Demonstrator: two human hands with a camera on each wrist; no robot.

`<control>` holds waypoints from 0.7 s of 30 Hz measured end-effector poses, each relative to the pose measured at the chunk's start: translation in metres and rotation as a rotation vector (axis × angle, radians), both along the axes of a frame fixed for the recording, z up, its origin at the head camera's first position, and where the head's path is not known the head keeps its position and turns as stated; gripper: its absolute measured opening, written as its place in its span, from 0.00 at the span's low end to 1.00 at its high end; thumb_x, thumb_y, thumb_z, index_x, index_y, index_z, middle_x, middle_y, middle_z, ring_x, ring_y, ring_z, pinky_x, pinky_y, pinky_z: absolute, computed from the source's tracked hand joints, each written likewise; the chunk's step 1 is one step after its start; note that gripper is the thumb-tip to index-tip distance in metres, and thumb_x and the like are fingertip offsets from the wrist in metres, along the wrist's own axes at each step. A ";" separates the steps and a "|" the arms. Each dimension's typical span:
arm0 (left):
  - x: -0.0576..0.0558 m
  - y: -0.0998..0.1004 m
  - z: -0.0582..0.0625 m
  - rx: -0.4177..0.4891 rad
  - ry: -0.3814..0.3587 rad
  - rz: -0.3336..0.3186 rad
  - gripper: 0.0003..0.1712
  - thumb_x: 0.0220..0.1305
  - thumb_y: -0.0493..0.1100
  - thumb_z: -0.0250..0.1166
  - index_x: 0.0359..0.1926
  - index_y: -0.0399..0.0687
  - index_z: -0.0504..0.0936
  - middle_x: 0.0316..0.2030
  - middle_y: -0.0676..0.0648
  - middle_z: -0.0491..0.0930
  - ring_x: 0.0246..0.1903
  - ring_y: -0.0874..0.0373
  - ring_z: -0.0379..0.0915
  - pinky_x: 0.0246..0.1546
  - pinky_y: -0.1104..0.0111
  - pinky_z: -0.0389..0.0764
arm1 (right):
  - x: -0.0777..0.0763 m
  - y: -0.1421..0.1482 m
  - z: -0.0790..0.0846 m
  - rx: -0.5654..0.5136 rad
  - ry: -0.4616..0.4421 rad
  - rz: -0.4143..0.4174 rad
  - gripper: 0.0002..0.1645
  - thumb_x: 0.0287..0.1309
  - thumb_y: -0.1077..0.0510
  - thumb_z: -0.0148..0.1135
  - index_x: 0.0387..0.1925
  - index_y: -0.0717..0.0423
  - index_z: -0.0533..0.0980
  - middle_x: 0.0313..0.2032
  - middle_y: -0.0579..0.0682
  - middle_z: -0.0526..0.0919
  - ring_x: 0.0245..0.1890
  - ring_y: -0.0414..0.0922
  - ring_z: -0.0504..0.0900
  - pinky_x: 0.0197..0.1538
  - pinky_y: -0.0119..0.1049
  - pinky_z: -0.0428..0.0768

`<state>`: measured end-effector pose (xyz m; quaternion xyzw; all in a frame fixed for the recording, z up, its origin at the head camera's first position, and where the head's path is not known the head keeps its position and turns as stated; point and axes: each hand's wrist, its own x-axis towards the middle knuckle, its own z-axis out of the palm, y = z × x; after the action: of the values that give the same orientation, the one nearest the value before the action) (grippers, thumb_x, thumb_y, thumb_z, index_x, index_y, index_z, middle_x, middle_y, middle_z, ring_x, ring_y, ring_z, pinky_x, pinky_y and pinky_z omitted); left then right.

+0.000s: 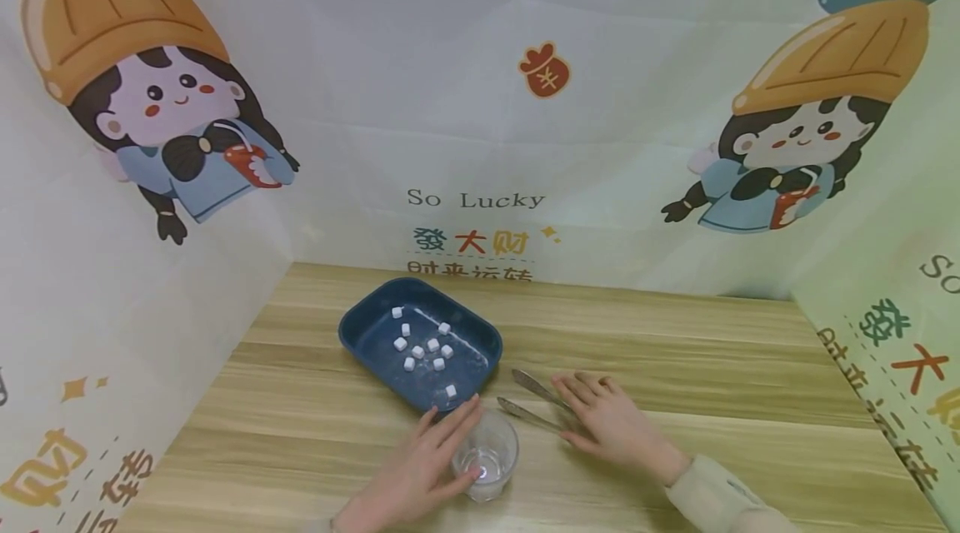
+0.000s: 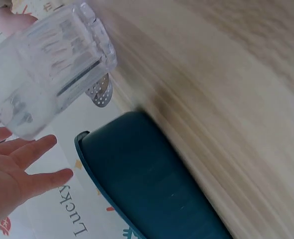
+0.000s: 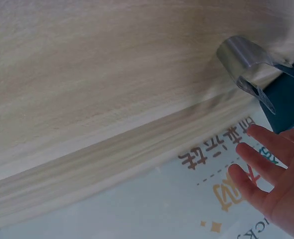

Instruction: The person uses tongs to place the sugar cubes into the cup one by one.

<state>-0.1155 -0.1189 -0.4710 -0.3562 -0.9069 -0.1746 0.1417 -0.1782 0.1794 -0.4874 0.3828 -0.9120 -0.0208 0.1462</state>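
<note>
A clear drinking glass (image 1: 495, 454) stands on the table, with my left hand (image 1: 420, 470) beside its left side. In the left wrist view the fingers of that hand (image 2: 10, 174) are spread and extended next to the glass (image 2: 47, 69). Metal tongs (image 1: 534, 386) with perforated tips lie to the right of the glass. My right hand (image 1: 618, 425) is over their bent end; in the right wrist view its loose fingers (image 3: 256, 167) are apart from the tongs (image 3: 241, 55). Several small white cubes (image 1: 417, 352) lie scattered in a dark blue tray (image 1: 371, 321).
The tray's near corner sits close to the glass and the tong tips. Wood-grain table (image 1: 690, 350) extends to the right and left. Printed cloth walls (image 1: 375, 100) with cartoon figures enclose the back and both sides.
</note>
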 end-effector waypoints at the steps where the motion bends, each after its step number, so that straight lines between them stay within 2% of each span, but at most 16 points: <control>1: 0.000 0.000 -0.001 -0.002 0.008 -0.005 0.39 0.59 0.60 0.53 0.66 0.48 0.55 0.66 0.46 0.57 0.62 0.53 0.60 0.66 0.56 0.50 | -0.001 0.000 -0.001 0.004 0.002 0.005 0.42 0.50 0.38 0.56 0.61 0.59 0.63 0.58 0.53 0.71 0.55 0.55 0.72 0.51 0.54 0.72; 3: 0.000 0.001 -0.004 -0.011 0.049 -0.011 0.40 0.58 0.63 0.51 0.66 0.47 0.56 0.66 0.45 0.57 0.62 0.53 0.60 0.68 0.63 0.36 | -0.003 -0.001 -0.004 0.018 0.006 0.015 0.43 0.49 0.38 0.57 0.61 0.59 0.63 0.57 0.54 0.71 0.54 0.55 0.72 0.51 0.53 0.73; 5: 0.000 0.001 -0.006 -0.012 0.077 -0.015 0.42 0.58 0.65 0.50 0.66 0.46 0.57 0.65 0.45 0.58 0.62 0.52 0.60 0.67 0.69 0.24 | -0.004 -0.002 -0.006 0.022 0.015 0.028 0.43 0.49 0.38 0.57 0.60 0.60 0.63 0.57 0.54 0.72 0.53 0.55 0.73 0.50 0.53 0.73; 7: 0.000 0.002 -0.007 -0.011 0.081 -0.013 0.43 0.56 0.67 0.50 0.66 0.47 0.56 0.66 0.45 0.57 0.62 0.52 0.60 0.65 0.70 0.20 | -0.005 -0.004 -0.008 0.021 0.024 0.037 0.43 0.49 0.38 0.58 0.60 0.60 0.64 0.56 0.54 0.73 0.52 0.55 0.74 0.50 0.52 0.73; 11: 0.000 0.004 -0.007 -0.008 0.041 0.003 0.48 0.50 0.68 0.56 0.67 0.49 0.54 0.67 0.45 0.55 0.63 0.52 0.58 0.66 0.57 0.36 | -0.006 -0.006 -0.010 0.017 0.038 0.042 0.42 0.48 0.38 0.58 0.59 0.60 0.64 0.53 0.54 0.75 0.50 0.53 0.75 0.49 0.51 0.74; 14: 0.000 0.005 -0.007 -0.010 0.007 0.013 0.52 0.46 0.67 0.60 0.68 0.51 0.52 0.67 0.45 0.53 0.63 0.51 0.57 0.61 0.47 0.49 | -0.007 -0.007 -0.012 0.020 0.054 0.045 0.42 0.48 0.38 0.59 0.59 0.60 0.65 0.50 0.53 0.77 0.48 0.51 0.76 0.48 0.49 0.75; 18: 0.000 0.006 -0.007 -0.007 -0.026 0.012 0.53 0.45 0.66 0.62 0.68 0.51 0.50 0.67 0.45 0.53 0.64 0.50 0.56 0.59 0.43 0.54 | -0.007 -0.008 -0.016 0.029 0.083 0.055 0.40 0.48 0.39 0.60 0.57 0.60 0.67 0.46 0.52 0.79 0.46 0.49 0.77 0.47 0.45 0.76; 21: 0.000 0.007 -0.008 -0.008 -0.011 0.014 0.53 0.45 0.67 0.61 0.67 0.48 0.52 0.67 0.46 0.54 0.64 0.49 0.56 0.60 0.44 0.55 | -0.008 -0.008 -0.018 0.036 0.107 0.061 0.38 0.48 0.40 0.60 0.56 0.59 0.68 0.44 0.50 0.80 0.45 0.48 0.77 0.46 0.43 0.76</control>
<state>-0.1157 -0.1121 -0.4788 -0.3495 -0.9108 -0.1721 0.1367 -0.1861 0.1710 -0.5059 0.4114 -0.8901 -0.0530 0.1887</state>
